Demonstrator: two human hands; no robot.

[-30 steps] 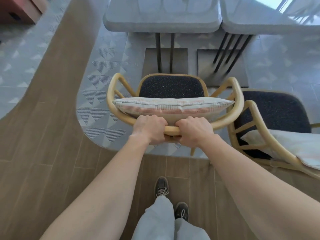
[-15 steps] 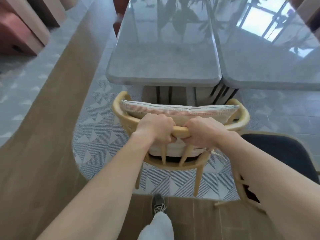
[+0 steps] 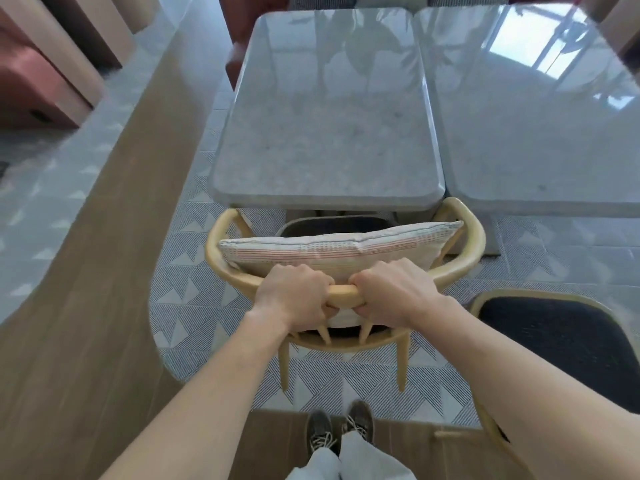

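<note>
Patterned tile floor, grey stone table [image 3: 325, 140] ahead. Wooden armchair [image 3: 474, 237] tucked at table's near edge, striped cushion [image 3: 332, 249] against its back. Left hand [image 3: 294, 299] and right hand [image 3: 391, 292] curled tight round the backrest rail.

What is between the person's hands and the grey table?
A striped cushion, propped on the chair, separates the left hand and right hand from the table, in the head view.
</note>
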